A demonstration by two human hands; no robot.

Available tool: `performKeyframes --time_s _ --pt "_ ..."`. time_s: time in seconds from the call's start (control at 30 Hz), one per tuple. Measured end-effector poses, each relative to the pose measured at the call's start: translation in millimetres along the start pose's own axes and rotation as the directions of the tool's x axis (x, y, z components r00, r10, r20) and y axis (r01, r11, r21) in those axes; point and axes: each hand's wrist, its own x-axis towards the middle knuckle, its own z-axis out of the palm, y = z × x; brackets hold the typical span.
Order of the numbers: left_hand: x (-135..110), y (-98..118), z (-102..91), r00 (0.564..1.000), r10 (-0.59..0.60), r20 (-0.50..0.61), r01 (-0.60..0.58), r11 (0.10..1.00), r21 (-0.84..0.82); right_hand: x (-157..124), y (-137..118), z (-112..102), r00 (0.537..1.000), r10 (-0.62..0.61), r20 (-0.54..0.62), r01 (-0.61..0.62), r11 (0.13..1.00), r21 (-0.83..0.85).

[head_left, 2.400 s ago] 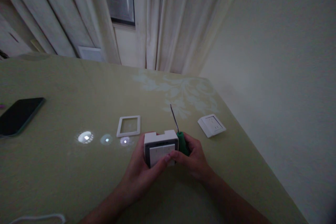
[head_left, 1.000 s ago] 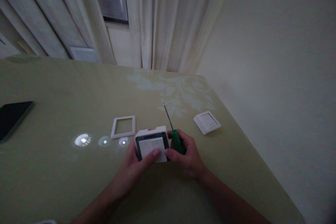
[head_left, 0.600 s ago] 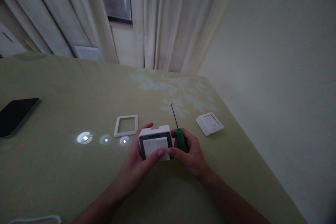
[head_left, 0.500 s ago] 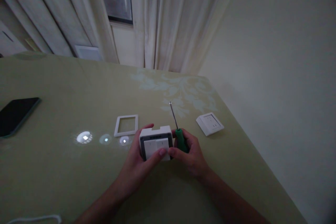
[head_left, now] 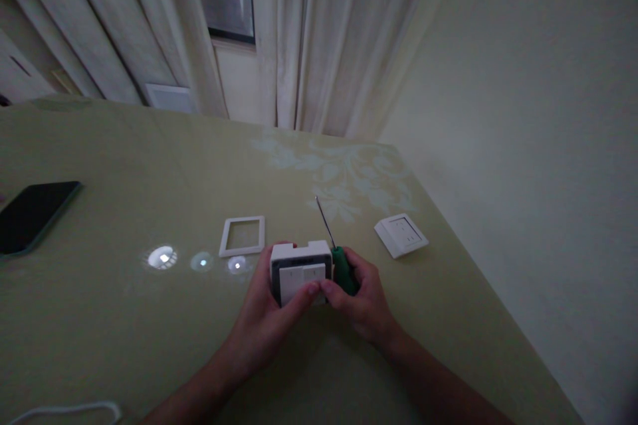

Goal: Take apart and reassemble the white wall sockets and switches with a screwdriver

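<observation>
The table's far edge (head_left: 299, 134) lies beyond left fingers (head_left: 300, 299) grasping a switch (head_left: 292, 279), right fingers (head_left: 339, 296) a screwdriver (head_left: 343, 270).

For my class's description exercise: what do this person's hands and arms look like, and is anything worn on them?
The left hand and right hand are bare: no gloves, watch or bracelet show. The left forearm and right forearm show no sleeves. No ring shows on the fingers in view; others are hidden.
</observation>
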Motion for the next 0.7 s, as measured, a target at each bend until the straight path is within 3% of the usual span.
performKeyframes --time_s 0.47,0.7 --pt "0.9 1.8 1.2 1.000 0.014 -0.004 -0.014 1.000 0.003 0.0 0.3 -1.6 1.000 0.003 0.017 -0.003 1.000 0.000" --pt "1.1 -2.8 0.8 0.999 -0.044 0.028 0.045 0.998 -0.045 4.0 0.5 -2.4 0.999 0.053 -0.001 -0.053 0.998 0.041"
